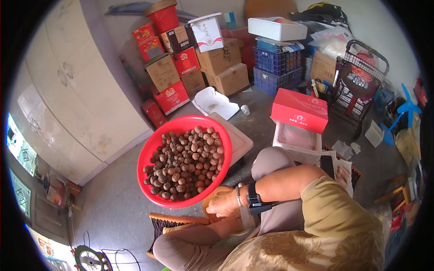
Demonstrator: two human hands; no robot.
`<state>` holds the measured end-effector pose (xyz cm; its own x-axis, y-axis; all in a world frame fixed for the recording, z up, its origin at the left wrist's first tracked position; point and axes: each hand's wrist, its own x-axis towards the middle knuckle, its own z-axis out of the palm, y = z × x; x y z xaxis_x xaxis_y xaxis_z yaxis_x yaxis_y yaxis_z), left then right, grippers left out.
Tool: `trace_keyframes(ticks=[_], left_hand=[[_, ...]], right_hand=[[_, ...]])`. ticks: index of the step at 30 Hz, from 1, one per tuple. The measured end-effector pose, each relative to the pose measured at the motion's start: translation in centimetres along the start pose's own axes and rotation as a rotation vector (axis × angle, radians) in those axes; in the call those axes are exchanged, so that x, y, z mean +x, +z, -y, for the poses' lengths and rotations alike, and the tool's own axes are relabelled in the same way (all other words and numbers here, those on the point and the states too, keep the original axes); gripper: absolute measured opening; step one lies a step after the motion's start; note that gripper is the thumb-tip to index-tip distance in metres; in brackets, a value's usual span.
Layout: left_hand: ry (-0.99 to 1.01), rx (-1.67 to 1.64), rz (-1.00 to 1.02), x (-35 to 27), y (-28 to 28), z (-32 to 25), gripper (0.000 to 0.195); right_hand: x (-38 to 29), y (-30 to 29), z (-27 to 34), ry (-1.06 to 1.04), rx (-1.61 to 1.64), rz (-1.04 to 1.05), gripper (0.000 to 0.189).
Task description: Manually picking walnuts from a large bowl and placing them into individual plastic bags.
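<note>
My right hand (pixel 222 204), with a bracelet and a black wrist device, reaches low between my knees, over an orange-brown rounded object (pixel 206 205) beside the basin. Its fingers are bent downwards; what they touch or hold is hidden. My left hand is not plainly visible. Bare skin below the right hand looks like part of a leg. Before me, a large red plastic basin (pixel 228 149) holds many walnuts in their shells (pixel 183 162), and its right side overlaps a pale foam lid (pixel 242 144).
Right of my knee stand a white foam box (pixel 315 154), a red box (pixel 300 110) and a phone (pixel 327 166) on paper. Stacked cartons (pixel 220 57), blue crates (pixel 278 61) and a wheeled cart (pixel 357 84) stand behind. A wooden-framed stool (pixel 190 218) lies near my left knee.
</note>
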<state>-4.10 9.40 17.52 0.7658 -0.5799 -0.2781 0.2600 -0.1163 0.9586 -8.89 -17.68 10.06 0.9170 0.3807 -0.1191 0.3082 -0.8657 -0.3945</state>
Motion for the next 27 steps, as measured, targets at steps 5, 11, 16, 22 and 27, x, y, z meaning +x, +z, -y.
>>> trace_keyframes(ticks=[5,11,16,22,27], left_hand=[[-0.002,-0.002,0.003,0.0,-0.2,0.4,0.02],[-0.011,0.012,-0.003,0.2,0.7,0.3,0.018],[-0.012,0.04,0.017,1.0,1.6,0.3,0.017],[-0.019,0.067,0.029,1.3,2.5,0.1,0.016],[-0.026,0.07,0.034,1.5,2.2,0.5,0.014]], right_hand=[[0.3,0.7,-0.5,0.02,-0.002,0.022,0.02],[1.0,1.9,-2.0,-0.007,0.007,-0.022,0.022],[-0.1,-1.5,-0.7,-0.003,-0.034,-0.151,0.023],[-4.2,-8.3,-0.2,0.061,0.152,-0.415,0.021],[-14.9,-12.0,-5.8,0.344,0.105,-0.893,0.018]])
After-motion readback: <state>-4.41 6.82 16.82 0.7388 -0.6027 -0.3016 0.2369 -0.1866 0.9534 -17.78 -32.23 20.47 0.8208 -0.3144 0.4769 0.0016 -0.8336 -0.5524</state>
